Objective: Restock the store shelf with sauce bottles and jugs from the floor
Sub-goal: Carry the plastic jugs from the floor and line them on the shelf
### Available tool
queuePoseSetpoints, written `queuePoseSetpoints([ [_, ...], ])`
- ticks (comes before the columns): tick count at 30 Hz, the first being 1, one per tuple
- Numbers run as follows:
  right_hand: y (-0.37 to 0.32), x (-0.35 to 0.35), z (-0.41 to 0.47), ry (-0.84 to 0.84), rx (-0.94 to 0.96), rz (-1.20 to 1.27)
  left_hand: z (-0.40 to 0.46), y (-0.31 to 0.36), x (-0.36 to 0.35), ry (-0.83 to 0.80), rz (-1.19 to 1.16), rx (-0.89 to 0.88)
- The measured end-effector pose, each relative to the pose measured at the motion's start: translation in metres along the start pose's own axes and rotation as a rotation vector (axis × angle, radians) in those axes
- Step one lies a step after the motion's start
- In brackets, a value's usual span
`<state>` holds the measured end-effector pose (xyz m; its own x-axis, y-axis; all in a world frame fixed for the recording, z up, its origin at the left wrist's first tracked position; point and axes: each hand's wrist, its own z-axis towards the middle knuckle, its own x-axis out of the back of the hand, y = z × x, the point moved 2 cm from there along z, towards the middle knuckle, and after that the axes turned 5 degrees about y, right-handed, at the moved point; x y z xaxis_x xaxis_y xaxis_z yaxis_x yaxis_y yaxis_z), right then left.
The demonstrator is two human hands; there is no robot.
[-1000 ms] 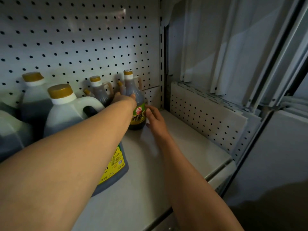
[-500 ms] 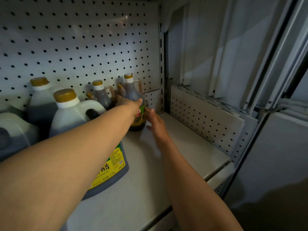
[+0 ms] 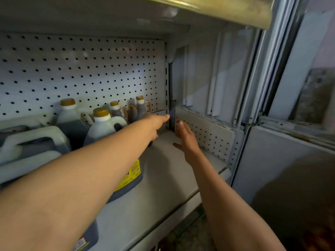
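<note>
A white pegboard (image 3: 87,73) dotted with dark holes formed the back wall, meeting a slotted metal upright (image 3: 166,84) at its right edge. A grey shelf above (image 3: 208,9) hung overhead, its front edge dull yellow. To the right, a shorter perforated panel (image 3: 204,131) leaned below a stack of plain white panels (image 3: 217,73) stood on end. Pale metal framing (image 3: 261,84) ran diagonally beyond them. The light was dim and greyish, with deep shadow at lower right.

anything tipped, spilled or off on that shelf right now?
Nothing stands out. The bottles and jugs stand upright against the pegboard, caps on, and the bare shelf looks dry. Both hands, left hand and right hand, hold nothing.
</note>
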<state>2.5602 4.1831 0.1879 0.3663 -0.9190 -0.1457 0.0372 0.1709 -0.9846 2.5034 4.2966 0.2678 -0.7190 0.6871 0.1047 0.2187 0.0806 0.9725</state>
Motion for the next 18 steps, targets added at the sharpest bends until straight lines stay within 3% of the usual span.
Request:
queuePoseSetpoints([
  [8,-0.054,0.021,-0.114,0.148,0.165,-0.230,-0.087,-0.009,0.035,-0.176,0.101,-0.120],
  [13,-0.078,0.028,-0.214,0.294,0.278,-0.519,-0.148,-0.028,0.090,-0.230,0.340,-0.379],
  [18,-0.097,0.020,-0.336,0.445,0.273,-0.742,-0.221,-0.046,0.165,-0.296,0.512,-0.648],
])
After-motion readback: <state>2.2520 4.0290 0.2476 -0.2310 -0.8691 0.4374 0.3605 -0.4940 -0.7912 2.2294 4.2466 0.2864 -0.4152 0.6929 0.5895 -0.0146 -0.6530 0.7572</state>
